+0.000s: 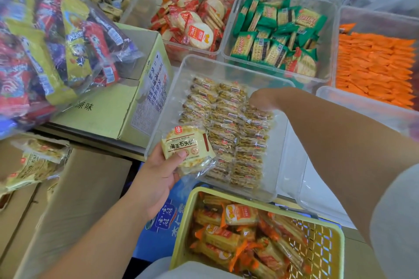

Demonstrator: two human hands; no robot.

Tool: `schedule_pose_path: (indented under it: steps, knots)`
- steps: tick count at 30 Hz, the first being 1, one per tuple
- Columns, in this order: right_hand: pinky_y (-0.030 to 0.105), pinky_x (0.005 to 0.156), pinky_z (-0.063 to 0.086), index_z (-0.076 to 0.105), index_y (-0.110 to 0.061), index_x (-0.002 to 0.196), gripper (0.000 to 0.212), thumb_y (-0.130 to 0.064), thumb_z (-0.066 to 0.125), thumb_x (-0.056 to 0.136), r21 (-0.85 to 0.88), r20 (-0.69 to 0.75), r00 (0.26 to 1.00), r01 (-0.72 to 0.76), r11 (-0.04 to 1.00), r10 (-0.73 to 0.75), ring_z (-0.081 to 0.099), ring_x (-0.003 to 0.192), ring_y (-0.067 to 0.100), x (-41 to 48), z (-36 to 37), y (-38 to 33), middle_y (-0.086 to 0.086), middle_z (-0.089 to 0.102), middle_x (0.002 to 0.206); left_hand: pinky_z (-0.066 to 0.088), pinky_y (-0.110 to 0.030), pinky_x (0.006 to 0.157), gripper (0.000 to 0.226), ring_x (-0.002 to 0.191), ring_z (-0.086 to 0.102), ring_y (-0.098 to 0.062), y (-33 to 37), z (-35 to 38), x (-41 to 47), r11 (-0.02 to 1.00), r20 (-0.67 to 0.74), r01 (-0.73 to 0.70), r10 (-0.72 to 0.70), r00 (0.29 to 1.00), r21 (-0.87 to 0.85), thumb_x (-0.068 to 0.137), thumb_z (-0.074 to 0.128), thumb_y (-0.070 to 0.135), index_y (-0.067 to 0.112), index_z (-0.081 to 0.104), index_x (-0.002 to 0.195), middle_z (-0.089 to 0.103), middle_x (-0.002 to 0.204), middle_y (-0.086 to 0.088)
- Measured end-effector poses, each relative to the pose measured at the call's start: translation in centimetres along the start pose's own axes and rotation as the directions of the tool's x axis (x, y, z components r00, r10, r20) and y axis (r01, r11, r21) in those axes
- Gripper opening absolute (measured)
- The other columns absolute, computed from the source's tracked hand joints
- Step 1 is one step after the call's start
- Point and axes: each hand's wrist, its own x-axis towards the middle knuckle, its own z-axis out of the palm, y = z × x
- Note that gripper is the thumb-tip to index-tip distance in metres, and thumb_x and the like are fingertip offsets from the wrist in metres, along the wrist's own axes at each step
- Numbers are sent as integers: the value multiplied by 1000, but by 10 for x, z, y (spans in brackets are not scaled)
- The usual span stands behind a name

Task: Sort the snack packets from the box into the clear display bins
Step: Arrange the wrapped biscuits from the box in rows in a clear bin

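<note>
My left hand (pixel 158 176) grips a small stack of pale yellow round-cracker packets (pixel 189 149) at the near left corner of a clear display bin (pixel 181 70). Several rows of the same packets (pixel 229 133) stand on edge inside that bin. My right hand (pixel 264 99) reaches into the bin's far right part, fingers curled down onto the packets there; whether it grips one is hidden. More of these packets (pixel 34 161) lie at the left on brown cardboard boxes (pixel 74 188).
Behind are clear bins of red packets (pixel 195 22), green packets (pixel 278 36) and orange packets (pixel 374 65). An empty clear bin (pixel 301 179) sits to the right. A yellow basket (pixel 335 233) of orange packets is near me. A bag of mixed snacks (pixel 52 47) rests on a green carton (pixel 108 115).
</note>
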Motion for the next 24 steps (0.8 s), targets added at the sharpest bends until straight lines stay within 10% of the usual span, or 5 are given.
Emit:
schedule_pose_path:
  steps: [7, 10, 13, 16, 24]
  knots:
    - [42, 103, 49, 56, -15, 134, 43, -39, 35, 106, -160, -266, 961, 32, 987, -74, 58, 120, 29, -54, 5, -19, 10, 62, 134, 63, -30, 82, 49, 112, 73, -27, 7, 7, -4, 993, -27, 6, -9, 1000, -115, 81, 69, 12, 16, 60, 129, 75, 121, -10]
    - [43, 95, 53, 59, -20, 132, 43, -47, 39, 105, 123, -467, 879, 176, 977, -100, 63, 111, 30, -103, 18, -33, 8, 69, 120, 64, -33, 75, 40, 108, 74, -30, 8, 9, -7, 998, -66, -53, 52, 996, -13, 88, 71, 7, 18, 61, 125, 76, 118, -8]
    - [46, 73, 61, 68, -26, 110, 36, -53, 46, 100, 706, -480, 875, 429, 564, -65, 73, 81, 22, -164, 46, -59, 1, 74, 82, 62, -38, 77, 44, 104, 75, -28, 8, 14, -13, 970, -136, -169, 194, 972, 174, 89, 74, 2, 33, 61, 118, 78, 109, 1]
    - [44, 63, 64, 71, -41, 96, 28, -60, 51, 97, 950, -295, 949, 303, 70, -109, 75, 80, 19, -205, 74, -80, 1, 75, 90, 58, -36, 87, 74, 104, 74, -17, 10, 21, -21, 896, -119, -262, 322, 939, 359, 75, 87, 8, 57, 57, 121, 75, 111, 6]
    - [51, 86, 60, 70, -18, 124, 57, -62, 53, 93, 921, -103, 936, -38, -387, -337, 71, 106, 34, -219, 97, -91, 14, 73, 120, 39, -14, 102, 73, 123, 51, 2, 14, 40, -48, 308, 284, -533, 586, 759, 788, 57, 97, 21, 40, 60, 118, 53, 131, 9]
